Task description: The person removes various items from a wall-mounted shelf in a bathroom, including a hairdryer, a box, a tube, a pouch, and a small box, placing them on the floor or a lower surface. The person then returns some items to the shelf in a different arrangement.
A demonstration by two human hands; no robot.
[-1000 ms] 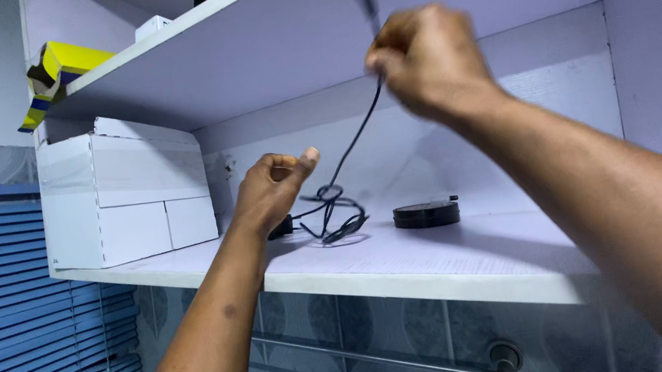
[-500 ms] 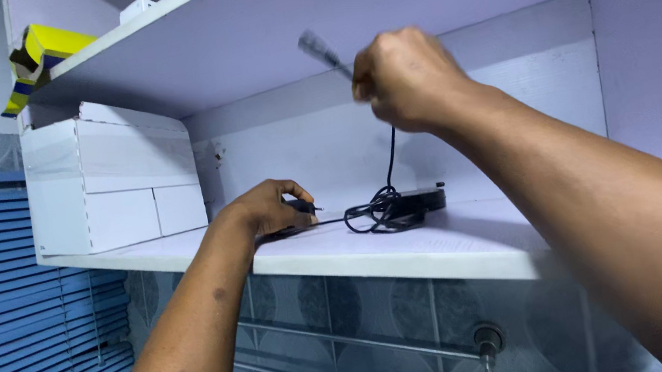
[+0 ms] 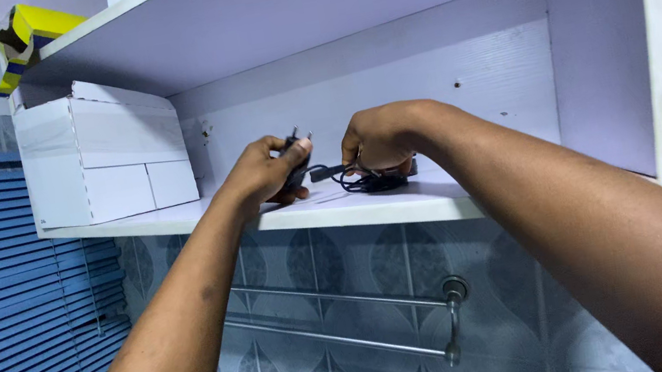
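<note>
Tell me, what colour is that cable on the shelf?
Black; the cable shows clearly in the head view.

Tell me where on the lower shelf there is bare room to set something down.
Bare shelf runs from the right hand to the right side wall. A narrower strip lies between the white box and the left hand. Between the hands it is crowded: black plug and coiled cable.

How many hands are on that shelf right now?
2. The left hand grips a black plug adapter on the white shelf; the right hand rests on the coiled black cable beside it.
</note>
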